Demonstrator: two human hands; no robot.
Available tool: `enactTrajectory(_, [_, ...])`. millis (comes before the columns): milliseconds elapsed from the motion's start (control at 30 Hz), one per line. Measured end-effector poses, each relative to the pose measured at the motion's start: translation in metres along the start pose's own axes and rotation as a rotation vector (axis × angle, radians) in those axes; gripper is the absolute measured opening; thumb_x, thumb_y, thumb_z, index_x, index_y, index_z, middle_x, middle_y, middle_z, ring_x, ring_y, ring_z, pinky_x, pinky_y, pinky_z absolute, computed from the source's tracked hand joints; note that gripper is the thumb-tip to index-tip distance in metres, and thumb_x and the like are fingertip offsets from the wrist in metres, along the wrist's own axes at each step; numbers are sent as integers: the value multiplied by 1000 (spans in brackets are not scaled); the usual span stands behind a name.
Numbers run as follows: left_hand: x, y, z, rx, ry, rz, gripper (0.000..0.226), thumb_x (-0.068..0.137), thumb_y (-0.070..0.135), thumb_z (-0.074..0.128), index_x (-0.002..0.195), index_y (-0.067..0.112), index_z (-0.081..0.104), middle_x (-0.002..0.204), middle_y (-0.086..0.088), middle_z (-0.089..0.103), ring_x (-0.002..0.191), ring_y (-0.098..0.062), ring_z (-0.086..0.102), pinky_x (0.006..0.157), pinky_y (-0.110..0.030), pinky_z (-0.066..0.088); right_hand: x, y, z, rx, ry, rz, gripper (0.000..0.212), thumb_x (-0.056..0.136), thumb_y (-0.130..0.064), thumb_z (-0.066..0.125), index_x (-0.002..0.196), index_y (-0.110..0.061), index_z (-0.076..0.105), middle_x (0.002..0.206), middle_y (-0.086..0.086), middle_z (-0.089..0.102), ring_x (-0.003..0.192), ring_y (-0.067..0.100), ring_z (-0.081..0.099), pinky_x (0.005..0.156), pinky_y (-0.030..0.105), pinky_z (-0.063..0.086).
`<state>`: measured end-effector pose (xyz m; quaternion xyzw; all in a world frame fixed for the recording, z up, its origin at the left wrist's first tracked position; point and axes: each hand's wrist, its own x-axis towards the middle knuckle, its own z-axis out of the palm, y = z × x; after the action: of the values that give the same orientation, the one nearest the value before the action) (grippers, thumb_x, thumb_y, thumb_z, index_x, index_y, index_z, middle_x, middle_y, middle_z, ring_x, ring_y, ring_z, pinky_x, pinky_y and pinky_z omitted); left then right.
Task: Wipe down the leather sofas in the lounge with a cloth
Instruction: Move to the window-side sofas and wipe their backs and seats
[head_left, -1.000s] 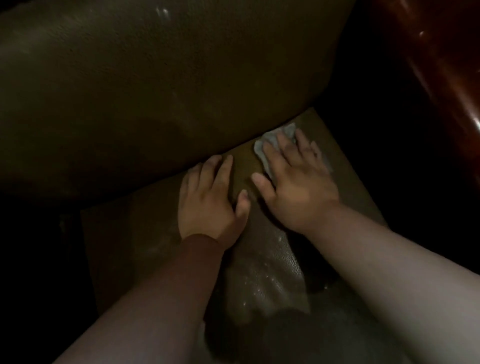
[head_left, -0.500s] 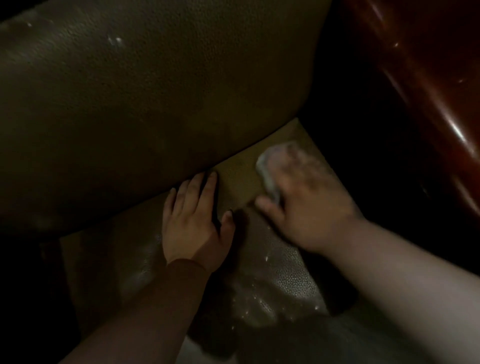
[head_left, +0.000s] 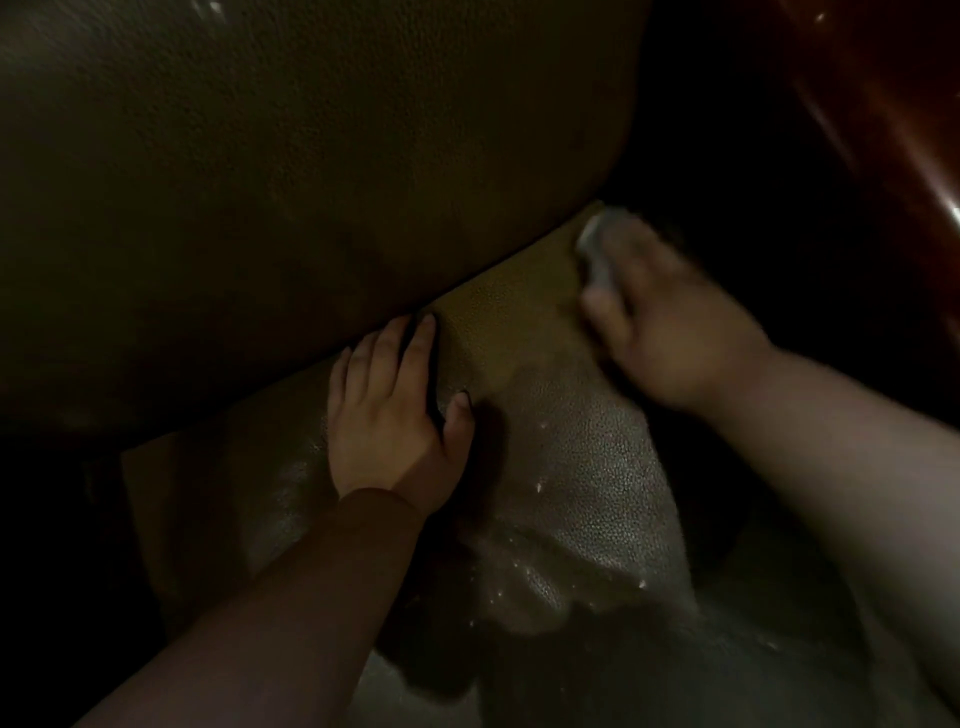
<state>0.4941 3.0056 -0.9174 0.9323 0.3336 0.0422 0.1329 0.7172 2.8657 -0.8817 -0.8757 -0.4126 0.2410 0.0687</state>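
Below, pale grey cloth, blurred, pressed under right hand at sofa seat's back edge; left hand flat, fingers straight

No text, label, brand, number or sign can be read anywhere in this dim view.

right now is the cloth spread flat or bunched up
Cannot tell for sure. The cloth is mostly covered by the blurred right hand; only a small pale edge shows beside its fingers.
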Motion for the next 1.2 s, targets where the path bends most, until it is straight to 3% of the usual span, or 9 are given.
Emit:
enactTrajectory(100, [0,-1,1,-11,-5,-10,73,96,50,46,160,16,44,161,-13,44,146,-36,39,126,-52,23,10,-17,3,33,47,221,80,103,-67,15,168,-22,7,176,10,4,162,28,3,131,43,7])
enactTrajectory(233, [1,4,-8,-11,-76,-41,77,93,54,41,162,19,42,164,-10,42,148,-35,37,126,-50,22,-69,-55,28,-52,-58,-182,84,98,-70,15,167,-23,18,175,8,9,162,28,-2,131,47,5])
enactTrajectory(300, [1,4,-11,-16,-100,-48,77,94,55,39,162,20,41,164,-9,41,149,-34,36,127,-50,21,-86,-42,24,-78,-140,-247,85,97,-73,15,167,-25,17,176,4,6,162,23,-7,129,40,-4])
enactTrajectory(533, [-3,5,-13,-34,-100,-43,77,95,56,36,161,19,43,165,-7,42,150,-31,38,128,-49,21,-53,-16,14,-34,46,331,72,105,-60,17,168,-26,5,176,5,4,161,33,5,130,49,12])
enactTrajectory(667, [-2,7,-24,-10,-156,-47,72,99,53,44,163,20,39,168,-5,37,154,-26,33,131,-43,16,-124,-61,45,-108,-3,9,76,103,-61,11,168,-22,13,176,10,2,161,37,-9,127,50,-10])
enactTrajectory(767, [2,5,-31,-15,-201,-23,71,102,49,53,164,20,36,170,-6,34,156,-26,30,131,-42,16,-137,-38,38,-146,-129,-211,81,101,-67,10,168,-22,13,176,7,2,161,31,-8,131,49,1])
enactTrajectory(900, [4,2,-34,-32,-258,-17,71,104,50,50,167,23,29,174,-3,25,160,-23,21,132,-40,11,-91,12,17,-30,30,135,75,104,-60,13,168,-21,12,175,8,10,162,29,7,130,38,6])
enactTrajectory(1000, [-23,-1,-41,-8,-289,-12,72,104,52,43,169,28,22,177,-1,15,163,-22,11,131,-38,2,-98,-6,27,68,124,345,73,104,-60,13,168,-24,13,175,6,10,161,30,9,130,47,14])
enactTrajectory(1200, [-93,-16,-58,47,-344,-15,74,100,62,25,169,36,14,178,5,3,163,-16,-3,128,-34,-8,-164,-34,47,-45,-28,-146,73,104,-63,18,165,-24,29,174,4,16,162,27,6,130,49,11])
